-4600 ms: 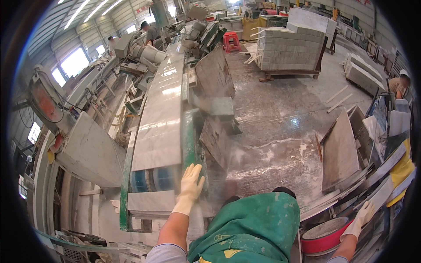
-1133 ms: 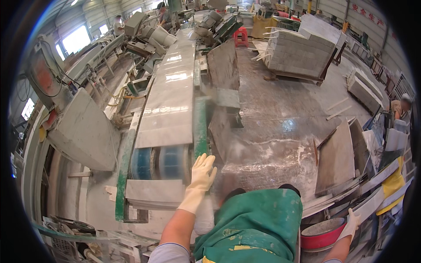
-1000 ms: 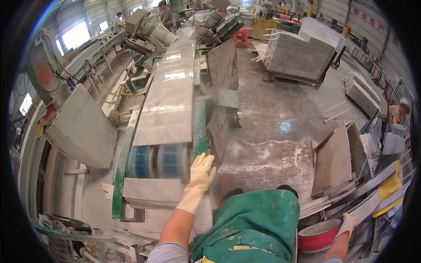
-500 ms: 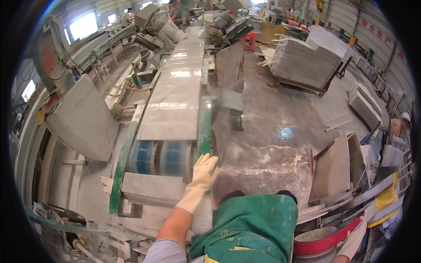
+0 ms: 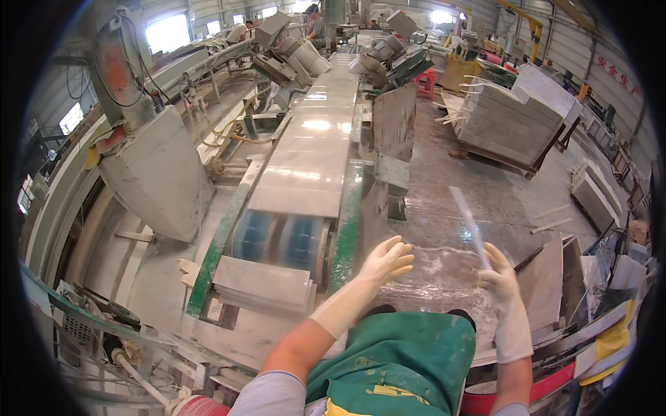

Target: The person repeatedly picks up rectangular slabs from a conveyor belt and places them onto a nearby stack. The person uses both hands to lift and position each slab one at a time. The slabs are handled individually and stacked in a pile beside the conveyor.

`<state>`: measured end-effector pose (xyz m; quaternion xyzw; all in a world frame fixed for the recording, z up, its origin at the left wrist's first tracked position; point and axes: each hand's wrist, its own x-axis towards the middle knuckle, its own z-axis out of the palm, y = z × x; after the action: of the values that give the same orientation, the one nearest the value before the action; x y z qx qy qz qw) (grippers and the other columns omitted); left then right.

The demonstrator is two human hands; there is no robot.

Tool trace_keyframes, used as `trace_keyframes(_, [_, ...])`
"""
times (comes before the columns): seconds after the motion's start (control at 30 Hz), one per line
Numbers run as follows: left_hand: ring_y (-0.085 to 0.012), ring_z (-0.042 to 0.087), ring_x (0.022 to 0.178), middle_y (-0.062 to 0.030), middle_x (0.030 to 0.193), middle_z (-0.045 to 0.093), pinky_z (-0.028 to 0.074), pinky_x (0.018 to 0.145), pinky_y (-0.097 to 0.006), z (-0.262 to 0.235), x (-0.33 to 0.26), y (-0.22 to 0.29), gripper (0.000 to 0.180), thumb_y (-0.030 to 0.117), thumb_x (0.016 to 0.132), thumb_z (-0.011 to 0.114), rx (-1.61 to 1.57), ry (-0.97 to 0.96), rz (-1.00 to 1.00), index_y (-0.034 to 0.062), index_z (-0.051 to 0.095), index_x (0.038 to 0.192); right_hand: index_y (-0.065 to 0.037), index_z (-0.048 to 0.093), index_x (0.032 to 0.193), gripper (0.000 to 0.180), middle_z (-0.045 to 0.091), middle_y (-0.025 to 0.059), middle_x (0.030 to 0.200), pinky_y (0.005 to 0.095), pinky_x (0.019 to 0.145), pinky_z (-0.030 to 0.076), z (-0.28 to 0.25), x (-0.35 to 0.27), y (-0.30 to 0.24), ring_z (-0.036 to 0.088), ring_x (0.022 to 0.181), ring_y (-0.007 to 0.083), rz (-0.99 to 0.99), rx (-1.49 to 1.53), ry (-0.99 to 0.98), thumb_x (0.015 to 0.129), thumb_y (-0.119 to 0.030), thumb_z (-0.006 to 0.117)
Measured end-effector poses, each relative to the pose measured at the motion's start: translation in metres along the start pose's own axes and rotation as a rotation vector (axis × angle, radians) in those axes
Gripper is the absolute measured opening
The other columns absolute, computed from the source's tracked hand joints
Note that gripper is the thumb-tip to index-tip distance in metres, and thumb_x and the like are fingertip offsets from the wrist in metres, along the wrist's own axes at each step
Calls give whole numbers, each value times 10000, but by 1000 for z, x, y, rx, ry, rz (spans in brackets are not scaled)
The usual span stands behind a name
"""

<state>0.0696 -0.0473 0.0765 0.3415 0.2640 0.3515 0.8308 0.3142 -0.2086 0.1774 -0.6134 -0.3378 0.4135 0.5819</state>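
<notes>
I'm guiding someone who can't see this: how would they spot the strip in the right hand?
Start at the green apron. Up and right of it is the gloved right hand. From it a thin, whitish, blurred strip points upward; unlike the two pale sticks on the floor, it is held.

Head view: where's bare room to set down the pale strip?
Wet floor beyond the right hand looks barest: brown board at its left, block stack at far right, leaning slab at near right. Crowded: the conveyor, under pale slabs; lower right, around the red band and yellow sheet; lower left, around the perforated crate.
</notes>
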Motion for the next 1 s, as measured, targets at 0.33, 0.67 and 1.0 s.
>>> trace_keyframes(0.33, [-355, 634, 1090, -173, 1190, 604, 551, 956, -519, -97, -49, 54, 282, 8, 977, 530, -391, 478, 439, 15, 483, 1255, -230, 520, 1451, 799, 429, 69, 1565, 485, 1232, 214, 223, 67, -6, 306, 1480, 335, -786, -1335, -773, 722, -382, 807])
trace_keyframes(0.67, [-429, 610, 1156, -242, 1277, 520, 555, 952, -641, -213, -16, 80, 251, -31, 1005, 464, -294, 857, 442, -1, 373, 1238, -149, 553, 1401, 652, 524, 151, 1463, 469, 1171, 321, 68, 98, 48, 425, 1396, 382, -506, -1356, -270, 815, -403, 687])
trace_keyframes(1.0, [-434, 596, 1162, -243, 1283, 483, 534, 976, -661, -210, 14, 89, 276, -61, 1006, 423, -299, 872, 409, -26, 364, 1274, 31, 595, 1314, 506, 621, 193, 1324, 360, 1080, 418, -114, 4, 72, 584, 1249, 282, -188, -959, 279, 856, -176, 654])
